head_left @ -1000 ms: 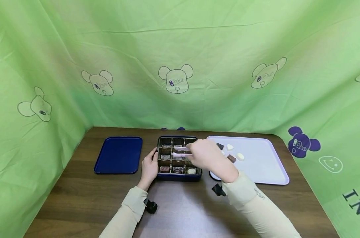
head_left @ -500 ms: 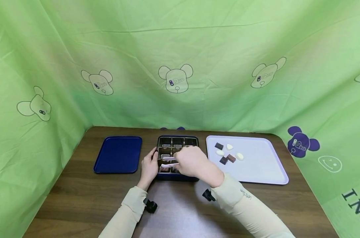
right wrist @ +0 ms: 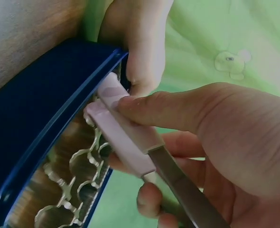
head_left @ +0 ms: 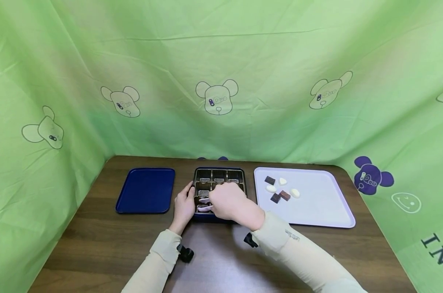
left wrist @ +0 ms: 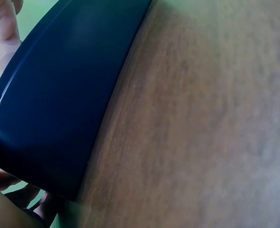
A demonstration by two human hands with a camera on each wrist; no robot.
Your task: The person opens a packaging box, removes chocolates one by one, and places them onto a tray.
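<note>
A dark blue box [head_left: 243, 176] with a divided tray inside stands at the middle of the table. My left hand [head_left: 184, 206] grips its left side, thumb at the rim. In the right wrist view, that thumb [right wrist: 147, 61] lies close to the tong tips. My right hand [head_left: 231, 203] holds tongs [head_left: 205, 208] with pink tips and metal arms, pinched between thumb and fingers [right wrist: 163, 111]. The tips reach down into the front-left compartment, and whether anything is between them I cannot tell. My right hand hides the other front compartments.
On the right lies a white tray [head_left: 316, 203]. Dark chocolates [head_left: 270, 180], a brown chocolate [head_left: 285, 195] and white chocolates [head_left: 294, 193] sit on its left part. To the left of the box lies a flat blue lid [head_left: 146, 190]. Green cloth [head_left: 221, 134] hangs behind the table.
My right hand and the tongs have moved left and toward the front, from the middle of the box to its front-left compartment. My left hand has stayed on the box.
</note>
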